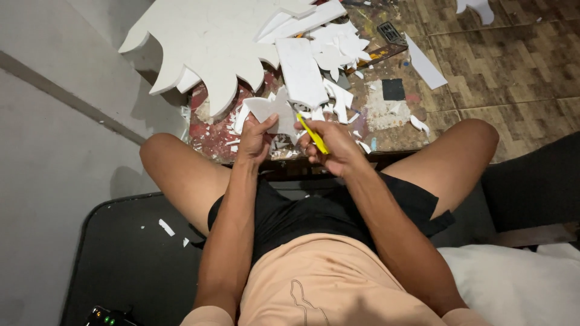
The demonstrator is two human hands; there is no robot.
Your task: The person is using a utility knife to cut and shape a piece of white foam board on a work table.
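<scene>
My left hand point(255, 140) grips a small white foam cut-out point(270, 111) with pointed lobes, held just above the near edge of a low paint-stained board point(386, 136). My right hand point(333, 145) is closed around a yellow utility knife point(313, 134), whose tip meets the right side of the cut-out. Both hands hover between my bare knees.
A large white foam shape with scalloped edges point(205, 42) lies at the far left of the board. A rectangular foam slab point(301, 71), many white scraps point(341, 48) and a small black square point(393, 89) sit beyond my hands. A wood-pattern floor point(507, 60) spreads to the right.
</scene>
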